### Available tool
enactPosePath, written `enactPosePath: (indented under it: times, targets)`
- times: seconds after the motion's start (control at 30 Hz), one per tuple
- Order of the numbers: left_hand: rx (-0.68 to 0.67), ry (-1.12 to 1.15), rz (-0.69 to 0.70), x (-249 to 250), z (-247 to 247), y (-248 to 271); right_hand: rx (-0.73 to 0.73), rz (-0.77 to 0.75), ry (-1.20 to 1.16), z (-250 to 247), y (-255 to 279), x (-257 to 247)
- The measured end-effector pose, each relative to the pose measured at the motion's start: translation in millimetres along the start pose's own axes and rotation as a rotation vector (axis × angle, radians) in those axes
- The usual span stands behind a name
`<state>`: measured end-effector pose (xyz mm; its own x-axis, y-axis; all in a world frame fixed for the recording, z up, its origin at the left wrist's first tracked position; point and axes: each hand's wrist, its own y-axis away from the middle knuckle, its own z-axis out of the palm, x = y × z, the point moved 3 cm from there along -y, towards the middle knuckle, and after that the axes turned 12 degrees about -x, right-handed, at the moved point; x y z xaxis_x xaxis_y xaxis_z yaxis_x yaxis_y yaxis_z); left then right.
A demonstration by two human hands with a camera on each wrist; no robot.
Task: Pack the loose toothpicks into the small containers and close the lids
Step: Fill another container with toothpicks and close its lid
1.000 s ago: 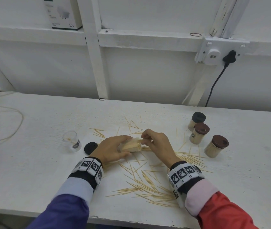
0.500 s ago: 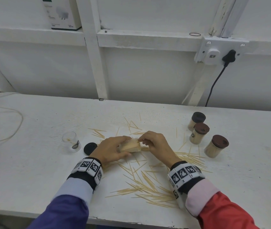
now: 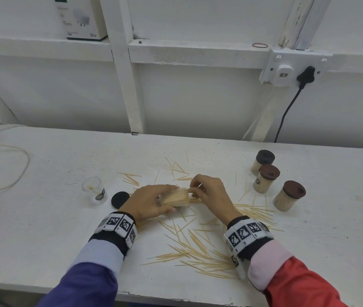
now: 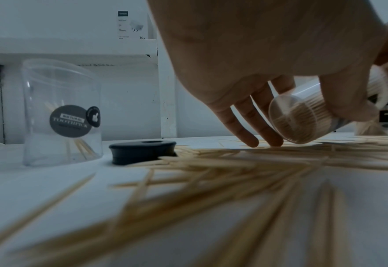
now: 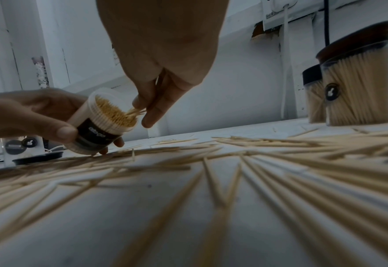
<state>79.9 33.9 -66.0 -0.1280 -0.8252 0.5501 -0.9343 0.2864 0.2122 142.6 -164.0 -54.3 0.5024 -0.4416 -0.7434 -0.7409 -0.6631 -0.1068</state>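
Observation:
My left hand (image 3: 151, 201) grips a small clear container (image 3: 175, 197) packed with toothpicks, tilted on its side with its open mouth toward the right. In the left wrist view the container's base (image 4: 302, 119) sits between thumb and fingers. My right hand (image 3: 209, 191) pinches a few toothpicks (image 5: 135, 112) at the container's mouth (image 5: 115, 110). Loose toothpicks (image 3: 194, 247) lie scattered over the white table (image 3: 43, 229). A black lid (image 3: 120, 199) lies left of my left hand, beside a nearly empty clear container (image 3: 94, 190).
Three filled, lidded containers (image 3: 289, 196) stand at the right, with more loose toothpicks before them. White and black cables (image 3: 3, 165) lie at the far left. A wall socket with a black plug (image 3: 305, 75) is on the wall behind.
The hands and the held container have stayed in nearly the same place; the right fingers have shifted slightly at the container's mouth.

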Motion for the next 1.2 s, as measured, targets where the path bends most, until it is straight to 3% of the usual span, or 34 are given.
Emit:
enactPosePath:
  times: [0.3,0.63,0.83,0.97,1.03,1.1,1.2]
  targets:
    - [0.011,-0.006,-0.013,2,-2,1,0.013,-0.07,0.071,-1,2,-2]
    - [0.026,-0.008,-0.043,-1,-2,-1,0.038,0.016,0.148,-2,2,-4]
    - [0.025,-0.012,-0.048,-1,-2,-3,-0.029,-0.089,0.114,3,2,-3]
    - [0.043,-0.011,-0.064,-5,-2,-2,0.07,-0.015,0.183,-1,2,-2]
    - [0.07,-0.009,-0.074,-5,-3,-2,-0.005,0.118,0.245,-2,1,4]
    - [0.102,0.007,-0.089,-5,-5,-2,-0.183,0.246,0.313,1,0,11]
    - [0.121,0.023,-0.103,-5,-5,-1,-0.293,0.308,0.389,4,-1,16]
